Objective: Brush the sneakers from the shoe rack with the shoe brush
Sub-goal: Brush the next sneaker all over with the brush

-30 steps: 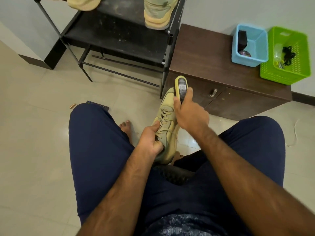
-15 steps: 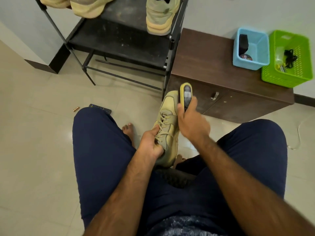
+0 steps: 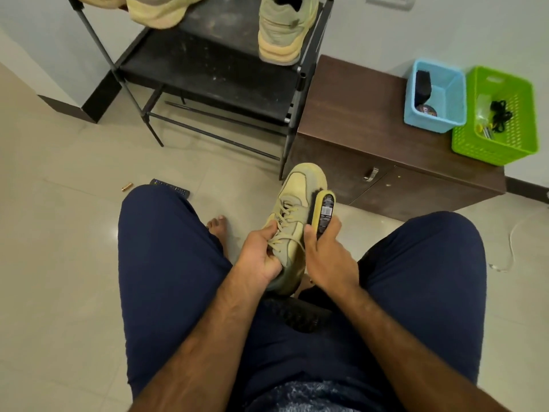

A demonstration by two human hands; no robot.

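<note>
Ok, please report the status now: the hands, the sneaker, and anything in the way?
Left hand grips the sneaker at its laces. Right hand holds shoe brush, bristles against sneaker's side. Nothing blocks the brush.

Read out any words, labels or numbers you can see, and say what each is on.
Nothing can be read for sure.
Brush: black label with a barcode, print too blurred.
Tin in the blue basket: lid lettering too blurred.
Remote: button marks too small.

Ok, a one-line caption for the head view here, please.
Left hand grips a tan sneaker while the right hand holds a shoe brush against its side.
</note>
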